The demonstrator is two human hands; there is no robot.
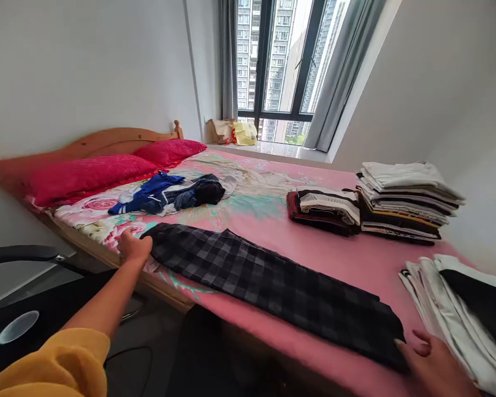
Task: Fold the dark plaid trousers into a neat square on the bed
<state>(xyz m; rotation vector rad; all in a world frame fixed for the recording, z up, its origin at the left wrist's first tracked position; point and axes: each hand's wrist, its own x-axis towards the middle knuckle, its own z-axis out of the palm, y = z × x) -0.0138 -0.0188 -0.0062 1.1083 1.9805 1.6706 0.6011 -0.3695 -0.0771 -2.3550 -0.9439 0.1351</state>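
The left arm reaches forward on a slant from the lower left, its yellow sleeve [66, 358] ending near the elbow and the forearm bare and nearly straight. At its end the left hand [134, 247] is curled, back upward, with its fingers bent in against one end of the garment [273, 281]; it looks closed on that edge, though the fingertips are partly hidden. The right hand [436, 361] comes in low from the right corner, half open, its thumb lifted and its fingers touching the opposite end; blur leaves it unclear whether it grips. The garment lies between the two hands along the near edge of the bed [268, 234], a long, narrow strip folded lengthwise, with a second layer showing along the far side. It is checked in black and dark grey, the squares plainer toward the left and fading to near black toward the right. Its surface is mostly flat, with a small peak in the far edge. Just beside the right hand sits a pile of white and black clothes [450, 309].
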